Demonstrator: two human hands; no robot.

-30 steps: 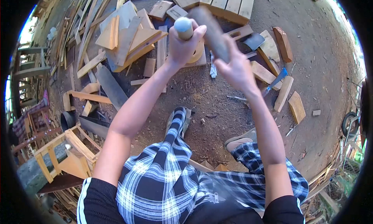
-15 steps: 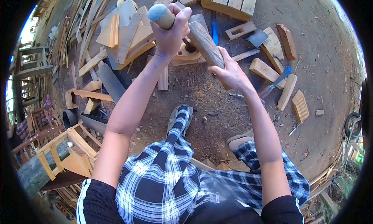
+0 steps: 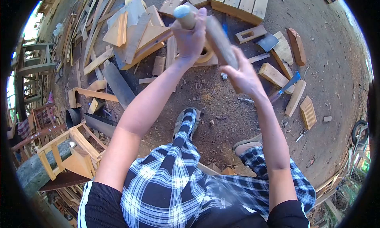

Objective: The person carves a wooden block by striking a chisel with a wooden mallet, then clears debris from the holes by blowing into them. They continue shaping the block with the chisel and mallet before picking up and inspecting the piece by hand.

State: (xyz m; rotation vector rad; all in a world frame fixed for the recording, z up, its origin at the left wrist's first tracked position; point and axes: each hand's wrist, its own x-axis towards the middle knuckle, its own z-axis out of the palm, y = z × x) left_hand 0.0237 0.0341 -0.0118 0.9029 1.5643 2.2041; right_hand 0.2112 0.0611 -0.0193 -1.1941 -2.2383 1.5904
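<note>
Left hand (image 3: pixel 190 40), fingers wrapped round a thick rod (image 3: pixel 185 17); right hand (image 3: pixel 246 75), fingers closed on a wooden stick (image 3: pixel 221 40), best swung clear of the left knuckles; holed wood block (image 3: pixel 209 62), just beyond the left wrist.

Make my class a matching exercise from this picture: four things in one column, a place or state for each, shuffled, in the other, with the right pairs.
1. Left hand
2. Slotted block
3. Right hand
4. Tyre

A. Beside the dark curved sheet
B. Near the far right edge
C. Gripping a brown wooden stick
D. Around a blue-topped cylinder

Pairs: 1-D, 2-A, 3-C, 4-B
</note>
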